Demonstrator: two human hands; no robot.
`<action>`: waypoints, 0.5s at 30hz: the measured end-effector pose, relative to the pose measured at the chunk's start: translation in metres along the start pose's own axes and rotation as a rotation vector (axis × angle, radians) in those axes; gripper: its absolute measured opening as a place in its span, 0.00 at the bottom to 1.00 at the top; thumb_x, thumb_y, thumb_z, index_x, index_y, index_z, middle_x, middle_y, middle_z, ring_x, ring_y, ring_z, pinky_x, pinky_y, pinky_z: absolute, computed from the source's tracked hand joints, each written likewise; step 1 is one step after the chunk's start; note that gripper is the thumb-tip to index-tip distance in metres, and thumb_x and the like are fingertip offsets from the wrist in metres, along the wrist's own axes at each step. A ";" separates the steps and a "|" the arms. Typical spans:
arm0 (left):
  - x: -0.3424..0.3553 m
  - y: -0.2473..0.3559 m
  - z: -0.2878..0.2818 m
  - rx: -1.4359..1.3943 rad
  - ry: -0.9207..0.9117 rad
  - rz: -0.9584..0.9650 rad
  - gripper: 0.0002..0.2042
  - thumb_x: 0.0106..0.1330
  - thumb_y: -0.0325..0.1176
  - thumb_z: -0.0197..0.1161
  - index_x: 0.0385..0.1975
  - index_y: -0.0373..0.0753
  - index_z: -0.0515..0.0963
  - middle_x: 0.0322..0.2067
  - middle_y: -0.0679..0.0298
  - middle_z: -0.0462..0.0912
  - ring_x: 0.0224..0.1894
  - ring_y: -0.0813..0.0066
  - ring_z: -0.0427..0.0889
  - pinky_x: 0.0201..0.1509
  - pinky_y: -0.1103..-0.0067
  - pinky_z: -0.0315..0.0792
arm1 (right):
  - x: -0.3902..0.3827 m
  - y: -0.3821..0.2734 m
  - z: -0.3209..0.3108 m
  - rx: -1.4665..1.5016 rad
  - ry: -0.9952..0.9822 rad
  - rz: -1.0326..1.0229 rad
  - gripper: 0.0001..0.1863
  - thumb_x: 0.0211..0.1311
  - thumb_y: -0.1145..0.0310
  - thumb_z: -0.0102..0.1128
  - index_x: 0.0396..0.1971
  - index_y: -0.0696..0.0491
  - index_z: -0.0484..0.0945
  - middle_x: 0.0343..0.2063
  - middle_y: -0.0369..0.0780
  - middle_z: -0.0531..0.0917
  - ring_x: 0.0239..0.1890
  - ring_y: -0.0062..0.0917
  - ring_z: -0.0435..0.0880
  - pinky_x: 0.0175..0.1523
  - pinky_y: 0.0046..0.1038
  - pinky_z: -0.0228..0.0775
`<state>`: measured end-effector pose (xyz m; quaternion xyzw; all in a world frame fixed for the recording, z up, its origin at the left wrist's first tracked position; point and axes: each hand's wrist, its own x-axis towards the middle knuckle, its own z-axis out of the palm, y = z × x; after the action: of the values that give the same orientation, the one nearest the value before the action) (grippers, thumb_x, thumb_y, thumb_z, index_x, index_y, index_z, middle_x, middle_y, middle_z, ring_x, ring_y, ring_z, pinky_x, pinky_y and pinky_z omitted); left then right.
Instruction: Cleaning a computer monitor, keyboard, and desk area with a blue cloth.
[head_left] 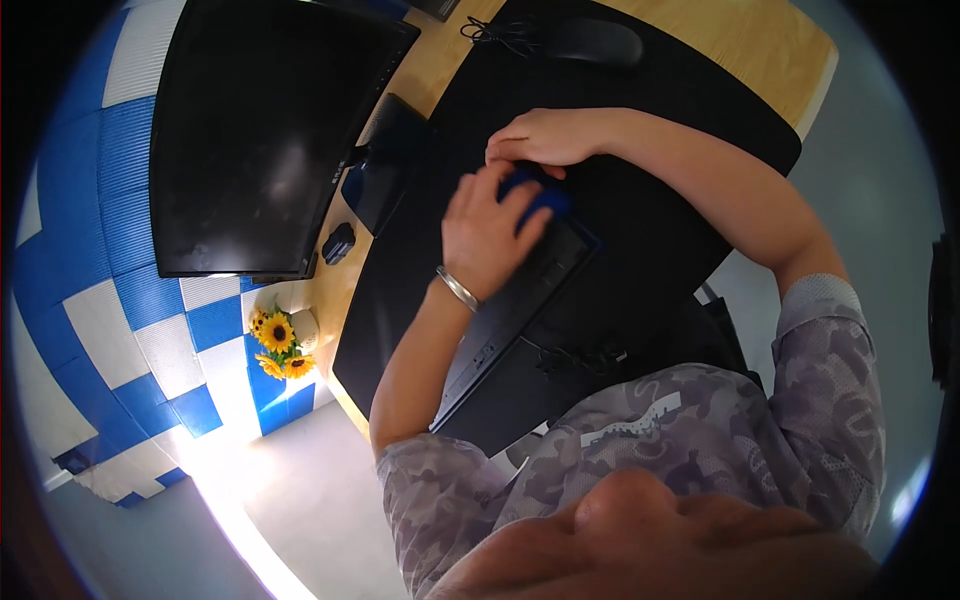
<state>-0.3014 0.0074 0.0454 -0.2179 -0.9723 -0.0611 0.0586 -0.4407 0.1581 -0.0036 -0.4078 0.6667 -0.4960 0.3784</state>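
A long dark keyboard (548,276) lies slantwise on the black desk mat, partly covered by my left forearm. Over its far part, my left hand (490,228) bends its fingers around a crumpled deep-blue piece that looks like a cloth (548,200). A silver bangle (458,289) circles that wrist. My right hand (548,137) is curled at the keyboard's far end, close to the left fingertips. What lies under its bent fingers is hidden. A coiled black cable (585,358) rests on the mat beside the keyboard.
A large dark monitor (270,140) stands at the left on its black base (385,185). Near it are a small black object (339,243) and a pot of sunflowers (277,335). A black mouse (597,42) with bundled cable lies at the mat's far edge (690,70).
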 end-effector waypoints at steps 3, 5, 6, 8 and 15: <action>0.007 -0.021 0.005 0.022 0.104 -0.003 0.13 0.56 0.36 0.72 0.40 0.41 0.85 0.48 0.54 0.78 0.48 0.57 0.80 0.47 0.67 0.79 | -0.001 -0.004 -0.002 0.003 0.034 0.089 0.23 0.77 0.52 0.40 0.47 0.53 0.80 0.40 0.39 0.86 0.16 0.21 0.74 0.31 0.27 0.69; 0.001 -0.011 0.006 -0.071 0.071 0.069 0.13 0.55 0.36 0.73 0.40 0.42 0.85 0.47 0.54 0.78 0.48 0.57 0.80 0.47 0.67 0.79 | -0.003 -0.001 -0.001 0.076 0.025 0.028 0.27 0.78 0.46 0.39 0.48 0.54 0.80 0.38 0.39 0.86 0.16 0.21 0.74 0.31 0.27 0.70; -0.007 -0.002 0.003 -0.159 0.043 0.129 0.14 0.53 0.36 0.74 0.40 0.42 0.85 0.47 0.54 0.78 0.47 0.57 0.80 0.47 0.67 0.79 | -0.003 -0.004 -0.001 0.079 0.021 0.031 0.27 0.78 0.46 0.39 0.48 0.54 0.80 0.38 0.39 0.86 0.16 0.21 0.74 0.31 0.27 0.70; -0.009 0.012 0.000 -0.209 -0.041 0.152 0.15 0.52 0.36 0.75 0.39 0.42 0.85 0.45 0.55 0.78 0.47 0.56 0.81 0.47 0.68 0.79 | -0.008 -0.008 -0.003 0.099 -0.003 0.059 0.32 0.77 0.40 0.38 0.51 0.55 0.79 0.39 0.42 0.86 0.16 0.21 0.74 0.31 0.27 0.70; -0.003 -0.020 0.007 -0.068 0.136 -0.008 0.14 0.55 0.36 0.74 0.40 0.41 0.86 0.45 0.54 0.78 0.46 0.55 0.81 0.46 0.67 0.79 | -0.006 -0.005 -0.003 -0.001 0.033 0.076 0.36 0.74 0.36 0.39 0.55 0.56 0.77 0.44 0.44 0.87 0.16 0.21 0.74 0.31 0.26 0.71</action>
<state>-0.3084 -0.0108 0.0361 -0.2115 -0.9642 -0.1091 0.1169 -0.4400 0.1638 0.0024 -0.3742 0.6881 -0.4875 0.3857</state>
